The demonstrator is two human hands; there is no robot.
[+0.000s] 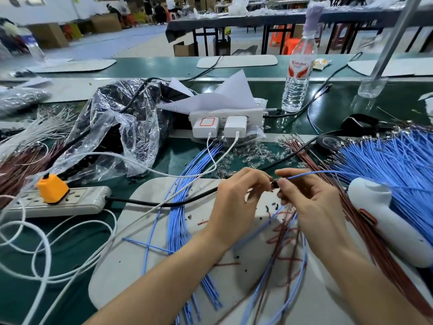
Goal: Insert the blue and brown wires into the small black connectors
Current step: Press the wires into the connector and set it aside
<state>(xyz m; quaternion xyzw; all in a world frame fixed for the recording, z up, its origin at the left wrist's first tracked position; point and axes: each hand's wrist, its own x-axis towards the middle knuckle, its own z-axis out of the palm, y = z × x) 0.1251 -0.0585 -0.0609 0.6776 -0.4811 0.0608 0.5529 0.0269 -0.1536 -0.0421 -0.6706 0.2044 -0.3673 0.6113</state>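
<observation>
Black and small, the connector [273,184] sits pinched in the left hand [234,202], above the grey mat [140,219]. The right hand [311,202] pinches one blue wire [311,173], its tip at the connector. To insert it well, I think this hand must hold near the tip and push straight, so the wire does not bend.

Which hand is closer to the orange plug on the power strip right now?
Left. The left hand, pinching the small black connector, is right of the orange plug; the right hand, pinching a blue wire, lies further right, beyond the left.
</observation>
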